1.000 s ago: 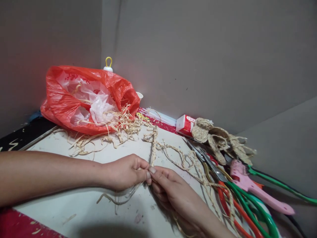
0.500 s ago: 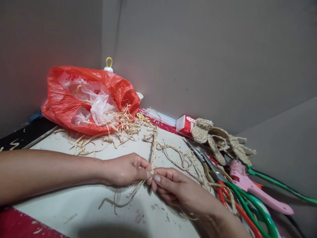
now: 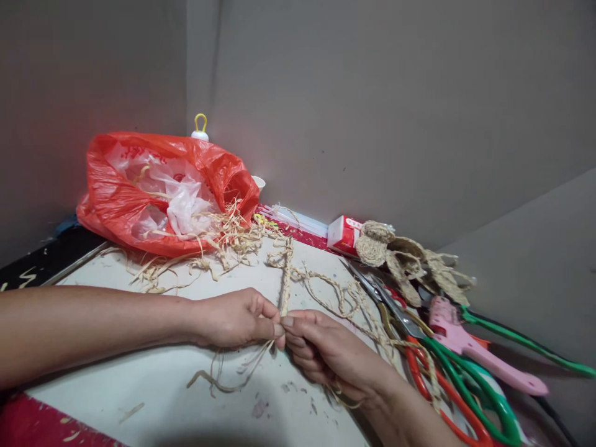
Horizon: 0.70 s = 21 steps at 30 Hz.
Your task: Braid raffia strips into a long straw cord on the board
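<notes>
One left hand (image 3: 239, 318), one right hand (image 3: 326, 349), both on one braid (image 3: 286, 279)

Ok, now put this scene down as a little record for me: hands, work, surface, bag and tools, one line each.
Left grip: thumb and finger pinch the near end of the braid
Right grip: thumb and finger closed at the same end, tips meeting the left ones
Work: braid runs away from the hands; loose strands trail below the left
Surface: white tabletop, stained
Bag: red plastic bag, open, pale fibres spilling in front
Tools, at right: green-handled scissors, pink glue gun
</notes>
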Each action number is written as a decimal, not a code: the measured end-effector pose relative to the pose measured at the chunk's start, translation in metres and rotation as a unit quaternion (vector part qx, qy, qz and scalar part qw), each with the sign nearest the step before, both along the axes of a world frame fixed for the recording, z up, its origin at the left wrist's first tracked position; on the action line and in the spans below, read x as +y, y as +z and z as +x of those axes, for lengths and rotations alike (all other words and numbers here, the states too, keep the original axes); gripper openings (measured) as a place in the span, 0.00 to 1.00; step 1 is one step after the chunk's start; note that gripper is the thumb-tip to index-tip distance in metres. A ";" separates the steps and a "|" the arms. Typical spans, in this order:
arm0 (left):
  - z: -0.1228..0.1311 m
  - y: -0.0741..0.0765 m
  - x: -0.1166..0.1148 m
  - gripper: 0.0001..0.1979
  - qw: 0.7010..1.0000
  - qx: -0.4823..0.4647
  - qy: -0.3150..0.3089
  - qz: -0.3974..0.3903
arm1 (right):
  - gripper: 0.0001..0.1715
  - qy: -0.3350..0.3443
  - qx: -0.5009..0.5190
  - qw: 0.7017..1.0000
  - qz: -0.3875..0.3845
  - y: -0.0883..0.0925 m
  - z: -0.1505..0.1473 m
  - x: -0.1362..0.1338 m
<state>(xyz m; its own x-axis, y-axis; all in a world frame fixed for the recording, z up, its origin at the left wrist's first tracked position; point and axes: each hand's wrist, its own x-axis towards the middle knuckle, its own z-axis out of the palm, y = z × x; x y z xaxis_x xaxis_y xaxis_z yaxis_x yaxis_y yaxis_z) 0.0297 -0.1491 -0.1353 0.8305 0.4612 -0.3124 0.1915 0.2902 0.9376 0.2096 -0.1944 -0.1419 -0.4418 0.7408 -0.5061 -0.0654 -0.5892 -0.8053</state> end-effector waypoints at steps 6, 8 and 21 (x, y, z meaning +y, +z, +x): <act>-0.012 0.007 0.016 0.15 0.998 0.017 -0.037 -0.048 | 0.21 -0.022 0.009 0.999 0.023 0.002 -0.001 0.001; -0.020 0.013 0.023 0.15 0.998 0.038 -0.023 -0.038 | 0.21 -0.025 0.016 0.999 0.030 0.002 0.000 0.002; -0.092 0.056 0.022 0.15 0.924 0.286 0.020 0.253 | 0.20 -0.017 0.041 0.997 0.062 0.005 -0.004 0.002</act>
